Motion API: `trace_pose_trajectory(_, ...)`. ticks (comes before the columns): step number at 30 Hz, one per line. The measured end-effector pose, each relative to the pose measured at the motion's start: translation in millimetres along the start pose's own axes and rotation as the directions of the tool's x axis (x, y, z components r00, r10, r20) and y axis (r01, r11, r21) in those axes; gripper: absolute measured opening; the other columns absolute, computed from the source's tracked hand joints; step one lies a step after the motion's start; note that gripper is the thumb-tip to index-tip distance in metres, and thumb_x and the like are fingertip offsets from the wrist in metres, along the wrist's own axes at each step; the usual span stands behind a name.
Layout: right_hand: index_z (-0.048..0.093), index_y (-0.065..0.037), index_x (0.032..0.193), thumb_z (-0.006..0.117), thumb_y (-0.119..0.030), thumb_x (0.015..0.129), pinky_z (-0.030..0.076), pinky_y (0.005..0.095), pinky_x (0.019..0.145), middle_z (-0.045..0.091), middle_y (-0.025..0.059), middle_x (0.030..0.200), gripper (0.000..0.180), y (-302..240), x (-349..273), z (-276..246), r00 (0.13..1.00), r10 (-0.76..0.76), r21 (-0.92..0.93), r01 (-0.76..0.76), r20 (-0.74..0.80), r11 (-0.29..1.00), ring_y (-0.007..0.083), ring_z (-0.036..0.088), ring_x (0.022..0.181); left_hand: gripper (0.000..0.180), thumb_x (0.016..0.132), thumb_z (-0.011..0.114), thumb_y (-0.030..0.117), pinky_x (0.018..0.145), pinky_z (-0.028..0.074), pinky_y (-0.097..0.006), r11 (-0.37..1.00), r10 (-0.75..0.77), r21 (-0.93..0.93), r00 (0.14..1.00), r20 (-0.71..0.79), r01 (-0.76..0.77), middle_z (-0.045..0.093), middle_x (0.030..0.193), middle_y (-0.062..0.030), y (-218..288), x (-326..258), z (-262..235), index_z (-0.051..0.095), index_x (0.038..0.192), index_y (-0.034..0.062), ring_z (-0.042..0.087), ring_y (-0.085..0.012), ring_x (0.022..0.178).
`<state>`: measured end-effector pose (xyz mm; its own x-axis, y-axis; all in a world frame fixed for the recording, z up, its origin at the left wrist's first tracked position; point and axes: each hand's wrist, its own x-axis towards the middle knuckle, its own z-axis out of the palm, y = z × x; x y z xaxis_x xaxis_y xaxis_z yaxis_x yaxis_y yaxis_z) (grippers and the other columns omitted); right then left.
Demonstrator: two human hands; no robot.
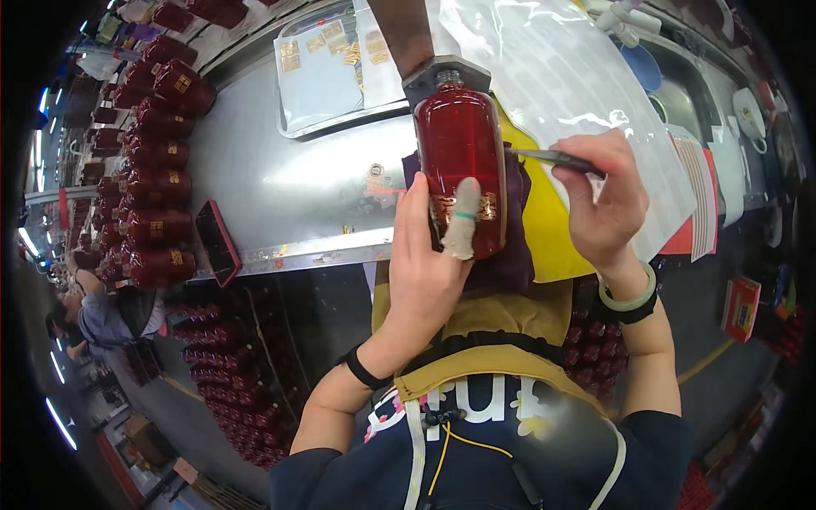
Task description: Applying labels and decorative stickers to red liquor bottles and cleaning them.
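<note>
A dark red glass bottle (460,136) lies in front of me, its bare threaded neck at a metal block (446,72) and a gold decal on its lower part. My left hand (429,272) holds the bottle near its base. A pale cot (463,219) covers one finger, which presses on the glass by the decal. To the right of the bottle, my right hand (608,200) pinches dark tweezers (565,160). Their thin tips point left, close to the bottle's side. Dark purple cloth (510,268) lies beneath the bottle.
A tray (319,119) with gold decals stands at the back. Red bottles (161,191) line the table's left end, near a phone (218,242). White decal sheets (544,76) and yellow cloth (548,238) lie to the right, before a sink (693,81). More bottles (229,365) stand below.
</note>
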<state>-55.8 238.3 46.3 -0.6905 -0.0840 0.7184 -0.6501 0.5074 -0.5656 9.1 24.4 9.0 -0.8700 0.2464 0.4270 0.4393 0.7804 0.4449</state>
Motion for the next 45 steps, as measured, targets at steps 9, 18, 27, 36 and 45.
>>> trace_pose_trajectory(9, 0.070, -0.002, 0.102, 0.082, 0.004, 0.078, 0.051, 0.0338, 0.071, 0.075, 0.0086, 0.095, 0.028, -4, -1, 9, 0.999, 0.035, 0.032, -0.034, -0.030, 0.999, 0.0248, 0.064, 0.078, 0.063, 0.088, 0.065, 0.006, 0.109, 0.048, -0.055, 0.967, 0.039, 0.251, 0.998, 0.056, -0.052, 0.035, 0.150, -0.0430, 16, 3, 4, 0.059, 0.147, 0.0287, 0.048, -0.0541, 0.133)
trace_pose_trajectory(18, 0.079, -0.012, 0.102, 0.076, -0.015, 0.072, 0.049, 0.0335, 0.077, 0.073, -0.0020, 0.101, 0.030, -28, -26, 5, 0.805, -0.407, 0.158, 0.377, 0.431, 0.913, 0.0161, 0.060, 0.083, 0.088, 0.075, 0.087, 0.004, 0.106, 0.050, -0.038, 0.808, -0.344, -0.488, 0.937, 0.065, 0.331, 0.063, 0.137, -0.0246, -24, -14, 18, 0.044, 0.151, -0.0080, 0.063, -0.0320, 0.127)
trace_pose_trajectory(27, 0.078, -0.012, 0.099, 0.077, -0.009, 0.071, 0.043, 0.0327, 0.073, 0.074, -0.0027, 0.094, 0.028, -29, -24, 3, 0.821, -0.406, 0.121, 0.392, 0.402, 0.912, 0.0159, 0.059, 0.075, 0.082, 0.059, 0.082, -0.004, 0.110, 0.045, -0.048, 0.958, -0.056, -0.286, 0.991, -0.123, 0.019, 0.056, 0.146, -0.0244, -24, -7, 7, 0.061, 0.139, -0.0022, 0.059, -0.0405, 0.128)
trace_pose_trajectory(36, 0.076, -0.010, 0.100, 0.083, -0.004, 0.076, 0.045, 0.0344, 0.072, 0.076, 0.0039, 0.097, 0.026, -11, 4, -1, 0.990, -0.101, -0.085, 0.110, 0.098, 0.990, 0.0202, 0.062, 0.078, 0.044, 0.083, 0.082, 0.019, 0.105, 0.048, -0.051, 0.992, -0.107, -0.070, 0.990, -0.096, 0.101, 0.047, 0.149, -0.0255, 11, -1, 11, 0.074, 0.125, 0.0110, 0.055, -0.0442, 0.128)
trace_pose_trajectory(45, 0.079, -0.014, 0.101, 0.075, -0.014, 0.074, 0.047, 0.0305, 0.069, 0.074, -0.0031, 0.103, 0.027, -29, -24, 5, 0.823, -0.422, 0.078, 0.426, 0.382, 0.902, 0.0126, 0.062, 0.082, 0.082, 0.065, 0.080, -0.010, 0.105, 0.049, -0.044, 0.891, -0.247, -0.423, 0.957, -0.155, 0.162, 0.063, 0.139, -0.0207, -17, -11, 15, 0.057, 0.143, -0.0036, 0.064, -0.0379, 0.121)
